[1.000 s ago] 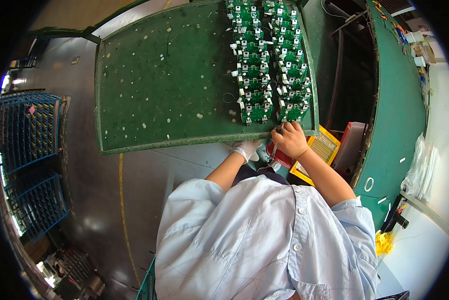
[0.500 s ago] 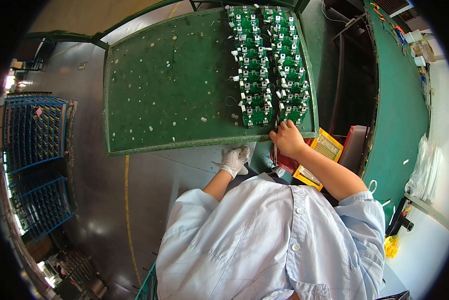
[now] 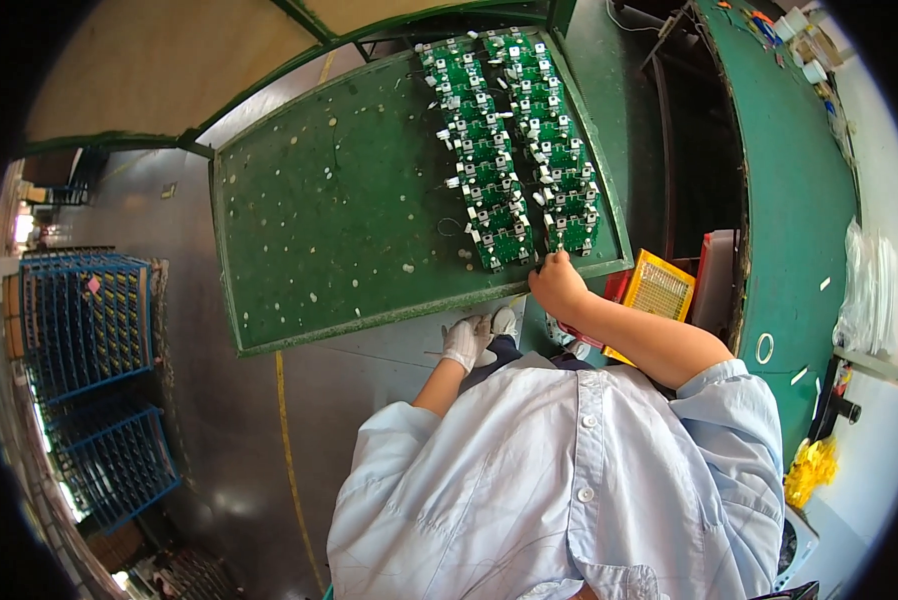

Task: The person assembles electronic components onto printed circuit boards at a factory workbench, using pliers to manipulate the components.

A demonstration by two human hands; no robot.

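Note:
Two rows of green circuit boards (image 3: 484, 150) with white connectors and metal-tabbed parts stand on the right part of a green tray-like table (image 3: 329, 230). My bare right hand (image 3: 559, 284) is at the near end of the right-hand row. Its fingers are pinched at the edge of the nearest board (image 3: 572, 236); what lies between them is hidden. My left hand (image 3: 462, 343), in a white glove, hangs low in front of the table's near edge. Its fingers are curled, and a thin sliver sticks out beside them, too small to name.
A yellow-framed tray (image 3: 659, 290) and red bins are below the table's right corner. Further right runs a long green bench (image 3: 794, 200) with clear plastic bags (image 3: 862, 290) beside it. Blue racks (image 3: 89, 320) line the left side, past a yellow floor line (image 3: 287, 440).
The view has turned, so the table sits lower and more tilted. My right hand stays at the near end of the right row, its fingers drawn closer together. The left hand stays low.

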